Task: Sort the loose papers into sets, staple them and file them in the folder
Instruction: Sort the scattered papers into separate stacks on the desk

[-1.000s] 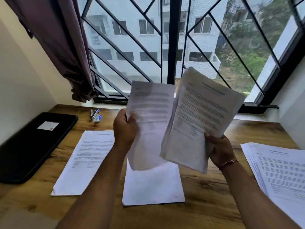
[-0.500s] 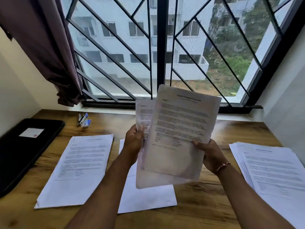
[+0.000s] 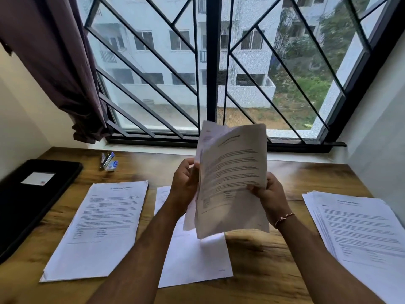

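White sheets lie nearest us in three piles on the wooden bench (image 3: pixel 263 255): a left pile (image 3: pixel 98 231), a middle pile (image 3: pixel 197 264) and a right pile (image 3: pixel 361 238). Above the middle one, our left hand (image 3: pixel 185 183) curls round the left edge of a held bundle (image 3: pixel 232 178), and our right hand (image 3: pixel 269 194) pinches its right edge. Both hands grip it clear of the bench. We judge this a matching step: read the top heading, square the edges, then lay each sheet on its like. The bundle has at least two sheets; more we cannot count. Farther back lie one black folder (image 3: pixel 32 194) and one stapler (image 3: pixel 108 161).
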